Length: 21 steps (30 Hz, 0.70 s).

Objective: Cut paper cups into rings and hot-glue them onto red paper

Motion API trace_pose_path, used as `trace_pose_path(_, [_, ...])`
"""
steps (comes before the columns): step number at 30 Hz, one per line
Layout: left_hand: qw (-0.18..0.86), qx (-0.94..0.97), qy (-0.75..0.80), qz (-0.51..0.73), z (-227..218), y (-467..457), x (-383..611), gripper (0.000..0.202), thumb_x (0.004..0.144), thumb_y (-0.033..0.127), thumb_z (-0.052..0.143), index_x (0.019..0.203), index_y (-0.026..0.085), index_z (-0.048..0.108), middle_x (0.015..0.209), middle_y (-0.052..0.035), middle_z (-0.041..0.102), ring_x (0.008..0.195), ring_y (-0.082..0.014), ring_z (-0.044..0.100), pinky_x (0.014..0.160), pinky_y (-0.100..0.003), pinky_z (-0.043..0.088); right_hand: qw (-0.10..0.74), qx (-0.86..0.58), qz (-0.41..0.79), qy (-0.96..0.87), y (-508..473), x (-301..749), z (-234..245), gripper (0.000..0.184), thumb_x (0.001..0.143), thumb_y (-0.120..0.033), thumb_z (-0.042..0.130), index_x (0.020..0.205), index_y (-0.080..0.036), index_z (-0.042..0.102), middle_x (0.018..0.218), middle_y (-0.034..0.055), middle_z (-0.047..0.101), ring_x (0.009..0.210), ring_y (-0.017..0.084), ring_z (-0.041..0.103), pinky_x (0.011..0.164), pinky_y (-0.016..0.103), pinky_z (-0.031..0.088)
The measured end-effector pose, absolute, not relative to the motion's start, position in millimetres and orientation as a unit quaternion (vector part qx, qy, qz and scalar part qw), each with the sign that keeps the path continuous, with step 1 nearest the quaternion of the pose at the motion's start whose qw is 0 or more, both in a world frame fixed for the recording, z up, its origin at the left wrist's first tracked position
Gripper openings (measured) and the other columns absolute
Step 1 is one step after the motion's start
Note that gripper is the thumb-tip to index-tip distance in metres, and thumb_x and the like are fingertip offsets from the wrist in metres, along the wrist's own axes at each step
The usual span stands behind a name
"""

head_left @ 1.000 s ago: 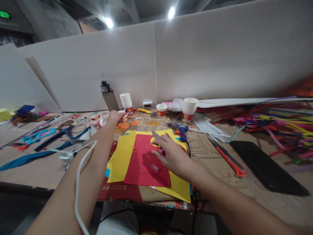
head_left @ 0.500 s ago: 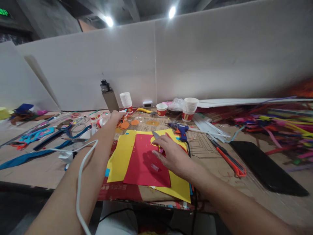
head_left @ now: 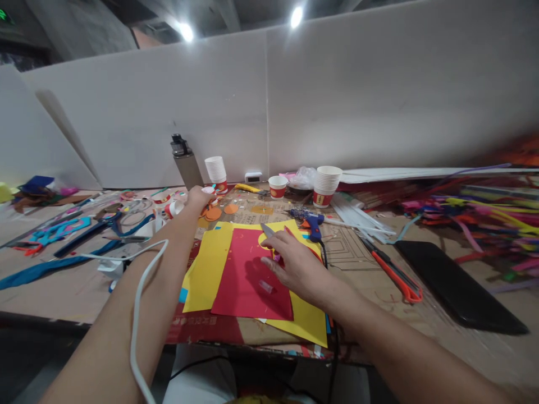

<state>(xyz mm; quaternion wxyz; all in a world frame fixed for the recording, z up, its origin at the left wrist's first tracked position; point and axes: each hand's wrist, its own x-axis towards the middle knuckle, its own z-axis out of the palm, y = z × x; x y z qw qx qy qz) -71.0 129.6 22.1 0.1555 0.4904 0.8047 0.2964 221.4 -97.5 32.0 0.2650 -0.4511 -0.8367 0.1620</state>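
Note:
My left hand (head_left: 197, 197) reaches far forward and is closed around a small white and red cup piece (head_left: 209, 192) beside some orange paper discs (head_left: 214, 213). Over a red paper sheet (head_left: 248, 275) that lies on yellow sheets (head_left: 208, 268), my right hand (head_left: 295, 264) is curled around scissors (head_left: 268, 230) whose grey blade points away from me. A small clear bit (head_left: 266, 287) rests on the red sheet under that hand.
A white cable (head_left: 137, 303) drapes over my left forearm. At the back stand a grey bottle (head_left: 184, 161), stacked paper cups (head_left: 326, 185) and a blue glue gun (head_left: 314, 224). An orange utility knife (head_left: 396, 278), a black slab (head_left: 457, 283) and coloured strips (head_left: 484, 216) lie right.
None beyond a slight shift of the view; both hands keep their places.

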Motion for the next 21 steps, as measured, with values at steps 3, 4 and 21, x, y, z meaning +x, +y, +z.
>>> trace_pose_path(3, [0.156, 0.499, 0.804, 0.284, 21.8, 129.4, -74.8, 0.044, 0.059, 0.034, 0.084, 0.092, 0.010, 0.067, 0.064, -0.0106, 0.067, 0.065, -0.0257, 0.066, 0.052, -0.030, 0.046, 0.272, -0.445, 0.160, -0.838, -97.3, 221.1, 30.4, 0.023, 0.089, -0.024, 0.057, 0.110, -0.017, 0.063, 0.121, 0.0145, 0.059, 0.113, 0.024, 0.057, 0.097, 0.043, 0.047])
trace_pose_path(4, [0.156, 0.501, 0.804, 0.280, 21.4, 129.8, -75.6, 0.043, 0.059, 0.034, 0.084, 0.092, 0.010, 0.067, 0.063, -0.0106, 0.067, 0.064, -0.0252, 0.066, 0.052, -0.030, 0.046, 0.274, -0.443, 0.159, -0.839, -97.0, 221.1, 29.3, 0.023, 0.090, -0.025, 0.057, 0.110, -0.017, 0.063, 0.122, 0.0145, 0.059, 0.115, 0.024, 0.057, 0.097, 0.043, 0.047])
trace_pose_path(21, [0.086, 0.539, 0.809, 0.219, 12.0, 132.4, -78.6, 0.054, 0.053, 0.034, 0.086, 0.097, 0.015, 0.062, 0.093, -0.0135, 0.071, 0.089, -0.0293, 0.067, 0.066, -0.032, 0.046, 0.278, -0.440, 0.141, -0.842, -93.8, 222.1, 22.5, 0.023, 0.090, -0.028, 0.057, 0.110, -0.018, 0.063, 0.117, 0.0134, 0.060, 0.107, 0.022, 0.059, 0.093, 0.042, 0.048])
